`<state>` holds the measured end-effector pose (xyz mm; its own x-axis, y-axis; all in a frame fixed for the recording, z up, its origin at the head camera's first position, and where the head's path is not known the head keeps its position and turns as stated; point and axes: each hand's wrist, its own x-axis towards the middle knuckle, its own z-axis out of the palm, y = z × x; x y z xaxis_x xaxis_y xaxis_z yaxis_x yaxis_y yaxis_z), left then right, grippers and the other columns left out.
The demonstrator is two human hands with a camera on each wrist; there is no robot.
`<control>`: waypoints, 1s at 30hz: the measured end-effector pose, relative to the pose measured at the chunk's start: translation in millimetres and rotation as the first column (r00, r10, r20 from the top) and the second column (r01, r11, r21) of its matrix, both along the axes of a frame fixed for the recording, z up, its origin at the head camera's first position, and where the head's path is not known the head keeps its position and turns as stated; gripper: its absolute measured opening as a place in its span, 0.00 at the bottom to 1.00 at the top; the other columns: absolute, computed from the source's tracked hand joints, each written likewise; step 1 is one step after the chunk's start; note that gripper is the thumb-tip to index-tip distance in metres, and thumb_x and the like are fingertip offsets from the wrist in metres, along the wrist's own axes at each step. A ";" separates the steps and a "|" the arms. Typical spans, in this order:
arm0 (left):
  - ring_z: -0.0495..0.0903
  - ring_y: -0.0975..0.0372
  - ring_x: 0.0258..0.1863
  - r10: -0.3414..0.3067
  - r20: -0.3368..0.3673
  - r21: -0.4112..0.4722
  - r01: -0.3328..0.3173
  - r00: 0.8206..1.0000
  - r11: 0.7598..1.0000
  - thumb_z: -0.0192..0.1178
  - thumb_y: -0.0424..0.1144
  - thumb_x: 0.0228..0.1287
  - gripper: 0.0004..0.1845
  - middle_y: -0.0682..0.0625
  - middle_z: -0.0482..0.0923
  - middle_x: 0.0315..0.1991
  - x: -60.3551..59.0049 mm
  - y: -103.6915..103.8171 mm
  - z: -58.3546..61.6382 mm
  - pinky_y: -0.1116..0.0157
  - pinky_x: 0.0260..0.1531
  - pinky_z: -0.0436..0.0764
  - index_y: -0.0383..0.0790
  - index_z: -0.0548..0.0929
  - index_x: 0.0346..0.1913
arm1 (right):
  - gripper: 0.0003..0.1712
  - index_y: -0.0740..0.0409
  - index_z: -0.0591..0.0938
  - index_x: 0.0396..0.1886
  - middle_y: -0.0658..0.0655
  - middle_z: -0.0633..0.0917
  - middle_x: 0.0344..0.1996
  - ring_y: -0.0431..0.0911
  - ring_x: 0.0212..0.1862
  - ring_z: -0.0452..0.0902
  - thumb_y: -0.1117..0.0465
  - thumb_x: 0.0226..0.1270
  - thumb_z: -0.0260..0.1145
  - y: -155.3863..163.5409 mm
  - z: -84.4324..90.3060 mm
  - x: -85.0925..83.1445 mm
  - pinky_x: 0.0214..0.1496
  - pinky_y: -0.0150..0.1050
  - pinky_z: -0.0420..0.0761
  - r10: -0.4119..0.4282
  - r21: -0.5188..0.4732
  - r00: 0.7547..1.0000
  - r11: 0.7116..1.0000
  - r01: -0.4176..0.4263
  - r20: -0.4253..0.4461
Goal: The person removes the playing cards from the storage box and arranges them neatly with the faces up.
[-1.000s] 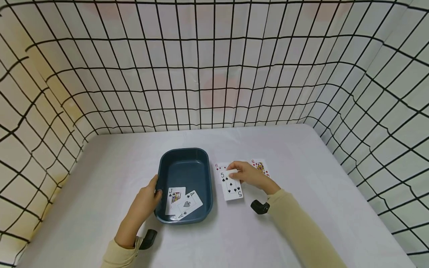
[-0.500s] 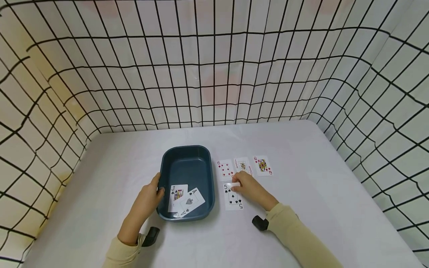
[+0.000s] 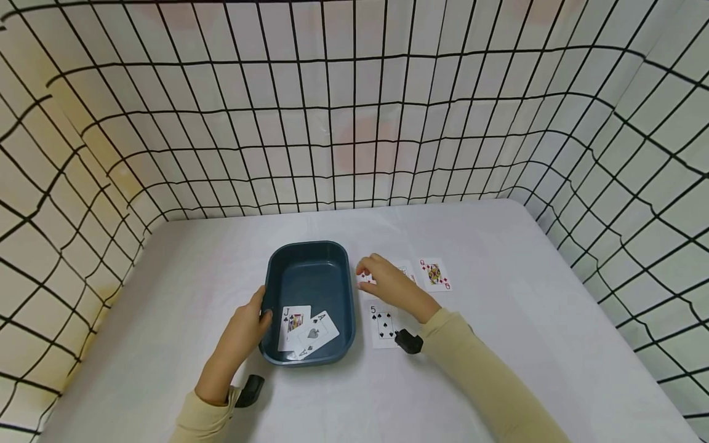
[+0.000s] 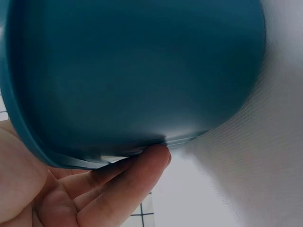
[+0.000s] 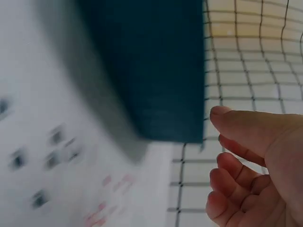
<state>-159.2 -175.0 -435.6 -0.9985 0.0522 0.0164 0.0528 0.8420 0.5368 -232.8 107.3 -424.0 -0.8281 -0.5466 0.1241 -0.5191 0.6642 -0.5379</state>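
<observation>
My left hand (image 3: 244, 329) grips the left rim of a dark blue plastic tub (image 3: 309, 277), with the thumb over the rim and fingers against the outer wall. Inside the tub, an ace of spades (image 3: 316, 334) overlaps a jack (image 3: 289, 315). My right hand (image 3: 390, 284) holds nothing. Its thumb and fingers are apart and loosely bent, over a six of diamonds (image 3: 364, 279) beside the tub's right wall. The hand partly hides that card and a picture card (image 3: 407, 269) behind it. Nearer me, a five of spades (image 3: 382, 320) lies face up below the right wrist.
A queen of diamonds (image 3: 434, 274) lies at the right end of the back row of cards. White cloth covers the table (image 3: 515, 307). Black grid netting (image 3: 354, 129) before white sheeting encloses the back and both sides.
My right hand laid the five of spades flat on the table and let go of it. It then moved up and left over the six of diamonds. The left hand keeps its grip on the tub.
</observation>
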 end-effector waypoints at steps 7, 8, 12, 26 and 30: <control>0.77 0.44 0.41 -0.001 0.004 0.002 0.001 1.000 1.000 0.53 0.30 0.60 0.29 0.27 0.71 0.49 0.3 -2.8 -1.8 0.53 0.34 0.77 0.22 0.58 0.62 | 0.18 0.55 0.74 0.45 0.54 0.74 0.42 0.44 0.46 0.70 0.53 0.58 0.63 -69.9 32.0 -16.3 0.47 0.34 0.70 0.158 0.064 0.987 0.985 -0.158 0.012; 0.78 0.45 0.40 -0.002 0.004 0.003 0.002 1.000 1.000 0.53 0.30 0.60 0.29 0.27 0.71 0.49 0.1 -2.9 -2.2 0.54 0.33 0.77 0.22 0.58 0.62 | 0.18 0.55 0.74 0.45 0.54 0.74 0.42 0.44 0.46 0.70 0.52 0.58 0.63 -79.1 32.8 -18.9 0.47 0.33 0.70 0.177 0.069 0.984 0.982 -0.178 0.012; 0.79 0.49 0.36 -0.017 0.000 0.024 0.017 1.000 1.000 0.53 0.30 0.61 0.29 0.27 0.73 0.46 -0.3 -2.1 -3.3 0.57 0.29 0.78 0.22 0.58 0.62 | 0.21 0.55 0.75 0.47 0.55 0.75 0.43 0.44 0.44 0.70 0.54 0.55 0.66 -109.3 26.2 -26.6 0.45 0.32 0.70 0.248 0.121 0.966 0.959 -0.256 0.075; 0.79 0.52 0.32 -0.031 -0.043 0.025 0.033 0.999 0.999 0.55 0.30 0.60 0.28 0.29 0.75 0.44 -0.4 -2.6 -2.9 0.59 0.26 0.77 0.22 0.60 0.61 | 0.55 0.50 0.64 0.62 0.51 0.68 0.52 0.43 0.53 0.63 0.40 0.30 0.77 -142.1 -14.0 -6.6 0.57 0.38 0.63 0.230 0.634 0.957 0.718 -0.289 0.175; 0.78 0.56 0.26 -0.028 -0.052 0.021 0.030 0.998 0.999 0.55 0.30 0.59 0.28 0.30 0.76 0.42 -0.6 -4.9 -2.8 0.61 0.23 0.76 0.22 0.60 0.61 | 0.46 0.55 0.68 0.58 0.52 0.70 0.47 0.43 0.49 0.65 0.40 0.38 0.73 -147.4 -16.5 -5.0 0.54 0.37 0.66 0.232 0.640 0.966 0.726 -0.252 0.118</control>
<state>-159.8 -179.9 -438.4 -0.9944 0.0802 0.0695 0.1052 0.8277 0.5513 -237.8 -40.1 -440.5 -0.6538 -0.6693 -0.3530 -0.7026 0.7101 -0.0449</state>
